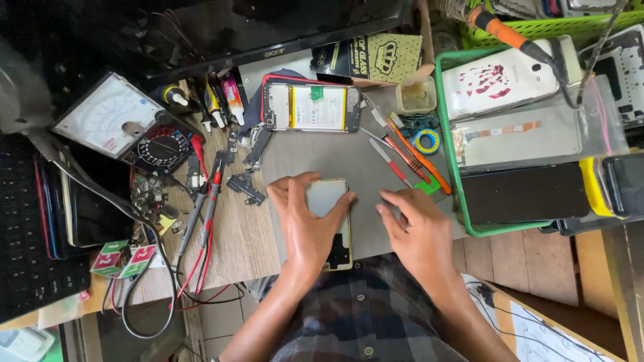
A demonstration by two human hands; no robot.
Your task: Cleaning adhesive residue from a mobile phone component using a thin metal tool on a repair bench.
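A gold-edged phone screen panel point(331, 221) is pinned flat on the counter's grey work mat point(315, 157) under the spread left hand point(305, 224), while the right hand point(417, 231), open and empty, is rested alongside.

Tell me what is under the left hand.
The left hand rests on a gold-edged phone frame lying on the grey mat. The frame's middle is covered.
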